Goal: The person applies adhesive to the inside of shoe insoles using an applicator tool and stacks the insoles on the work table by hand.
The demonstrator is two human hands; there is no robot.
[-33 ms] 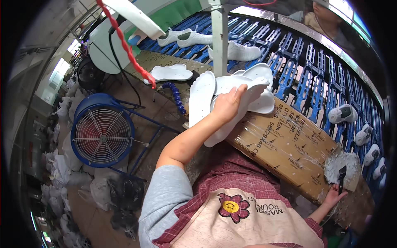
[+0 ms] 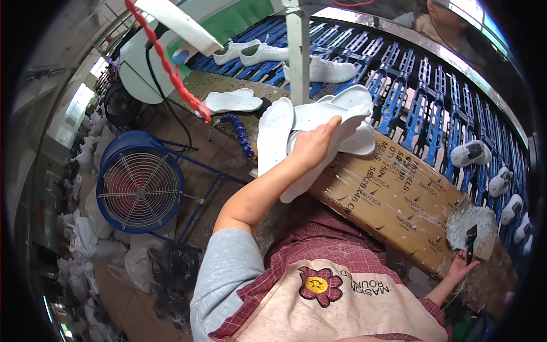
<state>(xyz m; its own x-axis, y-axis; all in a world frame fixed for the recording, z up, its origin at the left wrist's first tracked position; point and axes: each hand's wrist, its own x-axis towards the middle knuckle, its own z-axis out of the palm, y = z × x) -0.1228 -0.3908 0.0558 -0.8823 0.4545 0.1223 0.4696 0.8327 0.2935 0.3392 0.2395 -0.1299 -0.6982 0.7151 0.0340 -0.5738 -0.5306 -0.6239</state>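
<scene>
My left hand [image 2: 312, 147] is closed around a white shoe sole [image 2: 300, 185], held tilted over the near end of a cardboard sheet. Several more white soles [image 2: 276, 128] lie around and behind that hand, some overlapping. Far to the right, my right hand [image 2: 459, 268] grips the dark handle of a brush [image 2: 471, 238]. The brush's head rests at a round, white-crusted glue dish [image 2: 456, 223]; its bristles are hard to make out.
The brown cardboard [image 2: 393, 194] covers the bench before me. Beyond runs a conveyor of blue racks [image 2: 393, 94] carrying white shoes [image 2: 330, 70]. A white post [image 2: 297, 54] rises behind the soles. A blue floor fan [image 2: 141, 194] and a red twisted cord [image 2: 165, 62] are at left.
</scene>
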